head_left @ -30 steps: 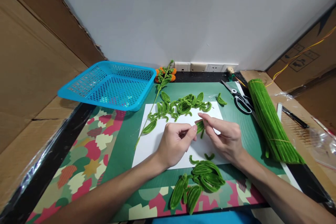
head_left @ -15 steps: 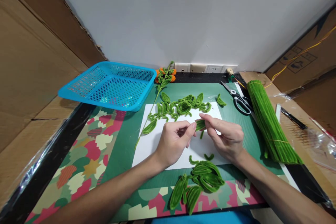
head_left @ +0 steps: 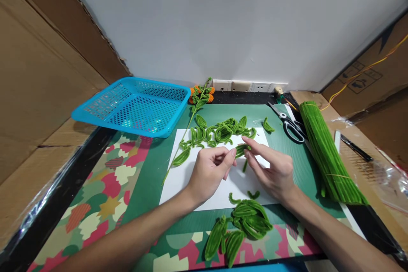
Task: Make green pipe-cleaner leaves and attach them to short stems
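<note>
Between my two hands, above the white paper, is a small green pipe-cleaner leaf. My left hand pinches its left end between thumb and forefinger. On the leaf's right end are the fingertips of my right hand, its thumb and forefinger closed around it. A short green stem hangs beneath the leaf. Beyond my hands lies a row of green leaves and curled pieces. Nearer to me, a pile of larger green leaves rests at the front of the mat, with two short curled bits behind it.
A blue mesh basket stands at the back left, beside a stem with orange flowers. On the right are scissors, a thick bundle of green pipe cleaners and a black pen-like tool. Cardboard flanks both sides; a wall with sockets is behind.
The leaf has tilted and shows more between my fingers, as my right fingers shifted slightly at its end. The whole view has moved a little; other pieces lie where they were.
</note>
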The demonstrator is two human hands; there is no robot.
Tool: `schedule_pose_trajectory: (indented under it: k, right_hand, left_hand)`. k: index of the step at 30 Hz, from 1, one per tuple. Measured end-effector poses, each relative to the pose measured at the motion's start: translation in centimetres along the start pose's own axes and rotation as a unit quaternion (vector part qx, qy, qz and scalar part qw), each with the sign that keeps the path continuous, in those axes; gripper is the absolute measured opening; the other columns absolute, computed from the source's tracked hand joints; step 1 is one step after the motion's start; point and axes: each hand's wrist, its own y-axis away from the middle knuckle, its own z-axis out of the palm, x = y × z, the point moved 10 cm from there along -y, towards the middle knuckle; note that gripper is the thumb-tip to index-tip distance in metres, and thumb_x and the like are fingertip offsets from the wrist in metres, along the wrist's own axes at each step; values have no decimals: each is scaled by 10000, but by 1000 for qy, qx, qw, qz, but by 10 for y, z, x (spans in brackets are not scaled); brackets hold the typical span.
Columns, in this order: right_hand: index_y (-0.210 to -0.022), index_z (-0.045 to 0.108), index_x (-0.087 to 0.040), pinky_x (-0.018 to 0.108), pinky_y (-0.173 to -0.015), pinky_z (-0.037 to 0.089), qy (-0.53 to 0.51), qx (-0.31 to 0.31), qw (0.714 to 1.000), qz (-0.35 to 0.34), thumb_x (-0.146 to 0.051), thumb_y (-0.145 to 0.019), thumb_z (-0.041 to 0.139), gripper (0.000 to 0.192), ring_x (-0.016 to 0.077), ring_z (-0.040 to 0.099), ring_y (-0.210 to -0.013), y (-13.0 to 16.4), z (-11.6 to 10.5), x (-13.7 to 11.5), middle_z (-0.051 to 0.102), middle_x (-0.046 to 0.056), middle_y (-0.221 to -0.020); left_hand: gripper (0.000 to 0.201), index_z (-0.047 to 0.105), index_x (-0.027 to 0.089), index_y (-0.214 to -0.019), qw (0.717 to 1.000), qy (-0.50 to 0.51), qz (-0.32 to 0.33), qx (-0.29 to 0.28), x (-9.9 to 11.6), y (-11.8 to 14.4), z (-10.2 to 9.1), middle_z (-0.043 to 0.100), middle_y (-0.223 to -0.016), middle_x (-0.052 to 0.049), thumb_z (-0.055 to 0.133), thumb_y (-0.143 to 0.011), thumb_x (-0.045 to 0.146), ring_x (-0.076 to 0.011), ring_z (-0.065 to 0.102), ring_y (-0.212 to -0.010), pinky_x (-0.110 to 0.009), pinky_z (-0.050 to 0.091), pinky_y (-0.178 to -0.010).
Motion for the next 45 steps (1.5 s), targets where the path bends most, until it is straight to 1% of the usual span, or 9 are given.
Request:
schedule_pose_trajectory:
  k: [6, 14, 19, 25, 32, 35, 39, 41, 45]
  right_hand:
    - [-1382, 731, -228, 257, -691, 645, -4, -13, 1000, 2, -77, -993, 584, 443, 148, 766, -723, 0, -1, 0, 823, 44, -913]
    - [-1249, 785, -183, 254, -635, 595, -9, -7, 1000, -12, -61, -976, 617, 344, 148, 734, -665, 0, -3, -1, 799, 43, -828]
    - [-1177, 789, -163, 251, -636, 598, -14, -4, 1000, -7, -39, -966, 616, 300, 154, 754, -672, 0, -2, 1, 816, 59, -846]
    - [-1212, 765, -172, 274, -681, 616, -21, -19, 999, 16, -83, -980, 618, 289, 156, 753, -698, -1, 2, 4, 822, 63, -905]
    - [-1251, 764, -179, 265, -665, 596, 0, -42, 999, 27, -90, -1017, 563, 321, 157, 745, -700, 0, 5, 9, 794, 46, -837]
    - [-1233, 769, -178, 270, -688, 597, 3, -41, 999, 33, -90, -1013, 573, 307, 164, 755, -733, 1, 5, 13, 809, 60, -891]
    - [-1250, 766, -192, 278, -711, 598, -7, -43, 998, 41, -93, -1009, 587, 316, 166, 757, -754, 1, 6, 16, 818, 64, -941]
    - [-1283, 757, -206, 281, -702, 596, -25, -56, 997, 38, -92, -1015, 570, 346, 163, 746, -731, 1, 8, 15, 804, 47, -893]
    - [-1295, 747, -203, 293, -715, 598, -55, -77, 995, 40, -133, -1029, 591, 316, 183, 760, -795, 0, 12, 12, 802, 60, -922]
  left_hand:
    - [474, 679, 156, -693, 999, 0, -7, -33, 0, 0, 8, 508, -467, 46, 610, -1026, 485, -74, 422, -401, -213, 341, -442]
    - [446, 684, 156, -686, 999, 5, -10, -49, 1, 2, 12, 504, -471, 48, 613, -1030, 430, -73, 422, -416, -217, 344, -454]
    - [436, 680, 155, -686, 999, 1, -10, -47, 1, 2, 12, 504, -469, 50, 619, -1026, 422, -74, 423, -411, -218, 342, -453]
    - [438, 677, 150, -688, 1000, -11, -2, -29, -1, 0, 7, 519, -475, 46, 611, -1027, 419, -72, 438, -415, -213, 345, -461]
    - [405, 670, 151, -730, 999, -11, -16, -49, -2, -1, 11, 531, -517, 49, 610, -1024, 424, -70, 454, -437, -204, 346, -466]
    - [394, 627, 156, -727, 998, -23, -20, -52, -4, -1, 12, 540, -572, 44, 627, -1015, 425, -69, 468, -466, -201, 341, -462]
    - [259, 662, 170, -999, 1000, -7, -23, -15, -9, -2, 6, 592, -701, 47, 677, -995, 429, -66, 488, -480, -198, 360, -455]
    - [284, 645, 186, -1139, 1000, 18, -23, 6, -11, -3, 2, 631, -799, 33, 678, -999, 430, -59, 508, -477, -195, 377, -446]
    - [264, 635, 191, -1136, 997, 62, -7, 44, -9, -5, -6, 654, -909, 7, 677, -1003, 416, -31, 520, -451, -187, 383, -427]
